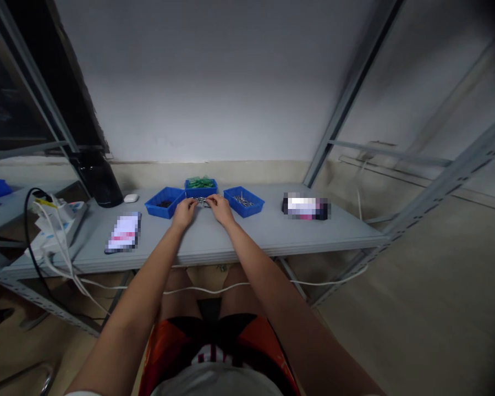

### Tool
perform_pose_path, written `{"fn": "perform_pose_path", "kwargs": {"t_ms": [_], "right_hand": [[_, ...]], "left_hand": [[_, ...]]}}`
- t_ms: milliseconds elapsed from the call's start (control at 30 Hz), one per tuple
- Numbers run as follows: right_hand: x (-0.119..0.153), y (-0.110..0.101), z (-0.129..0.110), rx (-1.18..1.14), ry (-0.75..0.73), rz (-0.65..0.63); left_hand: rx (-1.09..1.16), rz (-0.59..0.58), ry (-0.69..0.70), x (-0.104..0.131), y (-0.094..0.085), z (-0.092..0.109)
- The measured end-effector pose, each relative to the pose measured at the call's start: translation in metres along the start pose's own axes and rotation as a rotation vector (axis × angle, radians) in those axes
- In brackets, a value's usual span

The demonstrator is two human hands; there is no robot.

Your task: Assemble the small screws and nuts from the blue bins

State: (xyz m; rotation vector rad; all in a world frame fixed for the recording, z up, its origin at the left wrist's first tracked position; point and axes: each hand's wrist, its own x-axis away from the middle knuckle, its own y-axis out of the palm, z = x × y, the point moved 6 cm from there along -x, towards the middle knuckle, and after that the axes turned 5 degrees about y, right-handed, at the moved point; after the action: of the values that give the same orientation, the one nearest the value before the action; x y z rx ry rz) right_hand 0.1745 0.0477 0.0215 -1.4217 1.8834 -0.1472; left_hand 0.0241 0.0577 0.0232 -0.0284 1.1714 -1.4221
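Both hands are at the shelf's middle, just in front of the blue bins. My left hand has its fingertips pinched at the left end of some small shiny metal pieces. At the right end of them, my right hand is pinched too. The pieces are too small to name. Close on the left stands a blue bin with small dark parts in it. Behind the hands, another blue bin holds green pieces. To the right is a blue bin with slim silvery metal parts.
On the grey shelf lie a phone at left and a dark object with a blurred-out top at right. A black bottle, a white case and a power strip with cables stand at left. Metal uprights frame the shelf.
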Motion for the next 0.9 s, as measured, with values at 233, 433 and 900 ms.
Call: {"fn": "perform_pose_path", "kwargs": {"t_ms": [233,433,900], "right_hand": [[0.004,0.010,-0.003,0.052,-0.068,-0.137],[0.006,0.013,-0.005,0.005,-0.077,-0.182],[0.010,0.012,-0.012,-0.050,-0.051,-0.224]], "left_hand": [[-0.007,0.053,0.016,0.001,-0.008,0.009],[0.080,0.044,0.017,0.001,-0.006,0.012],[0.102,-0.021,0.001,0.003,-0.001,0.011]]}}
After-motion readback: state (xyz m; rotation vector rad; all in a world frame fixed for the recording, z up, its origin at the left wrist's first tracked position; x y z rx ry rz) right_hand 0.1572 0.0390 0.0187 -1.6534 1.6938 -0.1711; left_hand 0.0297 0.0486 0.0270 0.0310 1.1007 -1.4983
